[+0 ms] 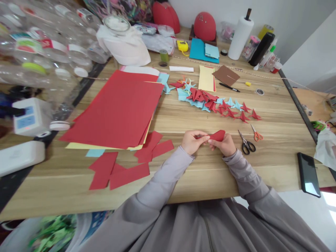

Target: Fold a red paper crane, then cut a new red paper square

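Between my two hands is a folded piece of red paper (218,135), held just above the table. My left hand (193,141) pinches its left end, and my right hand (225,145) grips it from the right, thumb on top. Both thumbs almost meet at the paper's narrow part. Beyond my hands, several folded red paper shapes (231,113) and light blue ones (237,105) lie in a cluster. Cut red paper strips (129,176) are scattered to the left of my left arm. Black-handled scissors (246,144) rest right of my right hand, beside small orange-handled scissors (257,135).
A stack of large red sheets (118,108) covers the table's left part. Plastic bottles (55,52) crowd the far left. At the back stand a paper roll (240,38), a yellow tape measure (182,46) and blue paper (197,50). A phone (308,174) lies at the right edge.
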